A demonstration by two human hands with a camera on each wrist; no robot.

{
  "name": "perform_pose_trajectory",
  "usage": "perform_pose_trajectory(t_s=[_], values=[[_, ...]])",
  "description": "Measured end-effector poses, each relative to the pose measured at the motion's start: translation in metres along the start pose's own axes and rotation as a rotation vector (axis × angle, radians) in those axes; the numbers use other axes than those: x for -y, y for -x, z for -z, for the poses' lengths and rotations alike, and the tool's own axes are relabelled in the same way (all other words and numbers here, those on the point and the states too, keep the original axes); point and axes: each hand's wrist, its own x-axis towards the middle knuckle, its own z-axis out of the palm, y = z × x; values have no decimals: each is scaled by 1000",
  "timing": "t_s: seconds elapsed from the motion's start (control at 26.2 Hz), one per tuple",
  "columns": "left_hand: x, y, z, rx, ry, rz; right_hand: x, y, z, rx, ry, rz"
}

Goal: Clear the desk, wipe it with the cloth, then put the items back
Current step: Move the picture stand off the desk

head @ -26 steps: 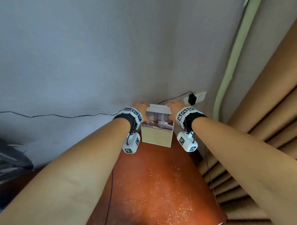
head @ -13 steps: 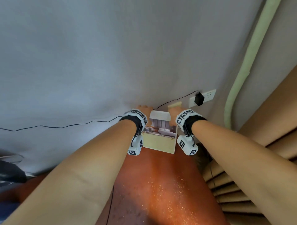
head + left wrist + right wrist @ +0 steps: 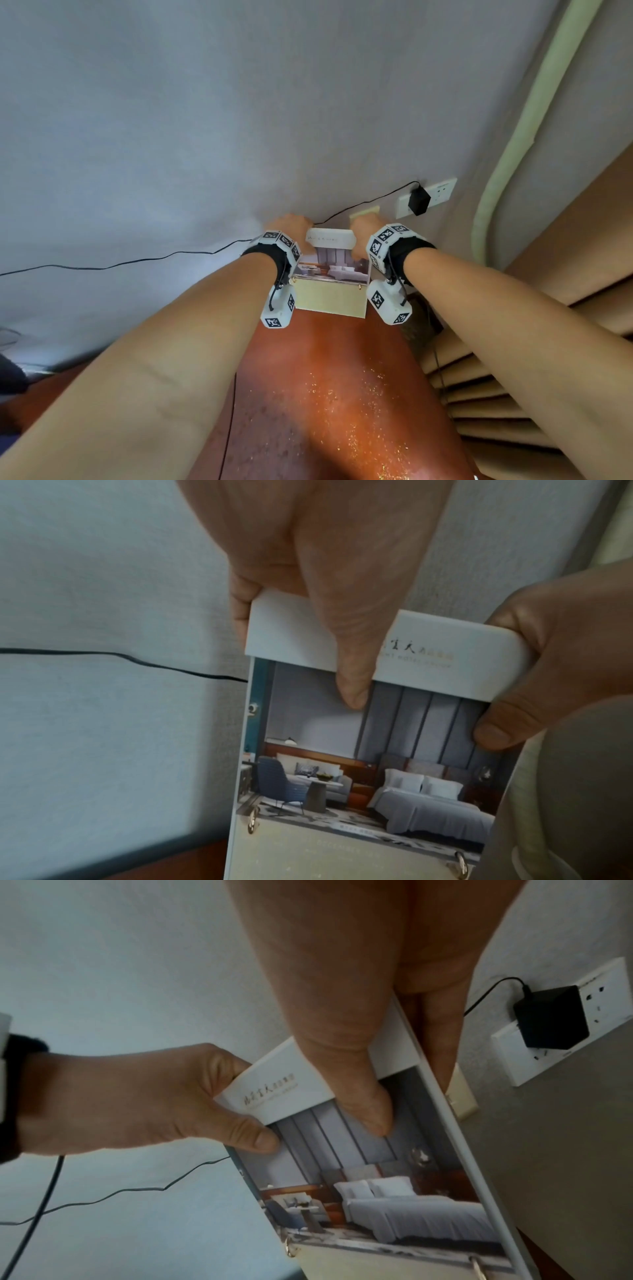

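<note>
A ring-bound desk calendar [image 3: 330,294] with a hotel-bedroom photo and a cream lower page stands at the far end of the reddish-brown desk [image 3: 325,394], close to the grey wall. My left hand [image 3: 294,228] pinches its white top strip at the left corner, thumb on the front [image 3: 352,691]. My right hand [image 3: 359,229] pinches the right corner the same way, thumb on the photo [image 3: 373,1118] and fingers behind. The photo faces me in both wrist views [image 3: 359,764] [image 3: 377,1199]. Whether the calendar's base touches the desk is hidden.
A black adapter [image 3: 418,200] sits in a white wall socket [image 3: 442,192], and its thin cable [image 3: 137,262] runs left along the wall. A cream plate [image 3: 364,211] is on the wall behind my right hand. Tan curtain folds [image 3: 513,394] hang at the right.
Both hands keep the same hold on the calendar at the desk's far end. The head view has tilted, so the socket and the cream plate show more.
</note>
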Motion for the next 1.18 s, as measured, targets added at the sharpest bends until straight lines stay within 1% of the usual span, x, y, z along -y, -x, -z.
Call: perform_pose_trajectory(t_s=[0.11, 0.23, 0.38, 0.46, 0.65, 0.76, 0.84, 1.03, 1.1, 1.18], values=[[11, 23, 3, -30, 56, 14, 11, 14, 11, 4, 30, 31], [28, 47, 13, -43, 93, 16, 32, 33, 28, -16, 75, 49], [61, 101, 24, -133, 135, 33, 78, 67, 40, -76, 70, 91], [75, 128, 25, -172, 132, 46, 99, 80, 40, -104, 121, 111], [124, 214, 18, -247, 174, 112, 168, 141, 45, -130, 145, 186], [146, 268, 10, -285, 187, 136, 208, 169, 37, -156, 197, 194], [166, 316, 1, -310, 186, 153, 243, 198, 26, -164, 225, 205], [195, 396, -21, -327, 179, 210, 305, 249, 3, -155, 256, 210], [213, 433, -34, -320, 193, 231, 333, 269, -11, -141, 281, 264], [226, 454, -43, -322, 228, 243, 353, 281, -18, -116, 289, 302]])
